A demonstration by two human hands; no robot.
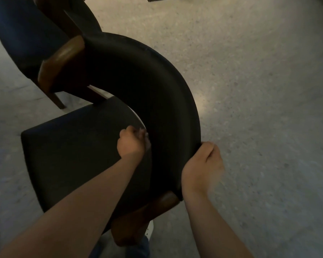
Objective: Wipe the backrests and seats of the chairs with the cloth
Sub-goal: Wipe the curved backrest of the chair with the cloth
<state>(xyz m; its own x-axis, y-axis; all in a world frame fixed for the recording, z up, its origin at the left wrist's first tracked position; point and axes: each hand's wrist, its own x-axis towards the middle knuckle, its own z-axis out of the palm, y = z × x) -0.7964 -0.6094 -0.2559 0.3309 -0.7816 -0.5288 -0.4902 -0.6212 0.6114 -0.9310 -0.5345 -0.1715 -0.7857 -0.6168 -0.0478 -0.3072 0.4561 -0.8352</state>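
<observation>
The left forearm (78, 202) fills the view at 7 o'clock and runs up across the dark seat (73, 146) of the near chair, which sits in the centre of the view. Its curved black backrest (147, 81) sweeps from 11 o'clock round to 5 o'clock. The left hand (131, 144) is just below centre, where seat and backrest meet, its fingers curled tight with the knuckles toward the backrest's inner face. Something pale shows at the fingertips, but I cannot tell whether that is the cloth bunched in the fist or the floor seen through the gap, so the cloth itself cannot be placed with certainty. The posture looks like wiping low on the inner backrest. The right hand (203, 164), at 4 o'clock, grips the backrest's outer rim, with the fingers wrapped over the edge and the thumb behind. It is probably there to steady the chair against the push of the other hand. Below it, at 6 o'clock, a wooden frame end (162, 201) joins the backrest, and blue trousers (138, 246) show beneath that. At 11 o'clock a second chair (26, 34), upholstered in dark blue, stands just beside the first, their backs nearly touching; it probably awaits its turn. Speckled grey floor (259, 90) covers the whole right side from 1 to 5 o'clock.
</observation>
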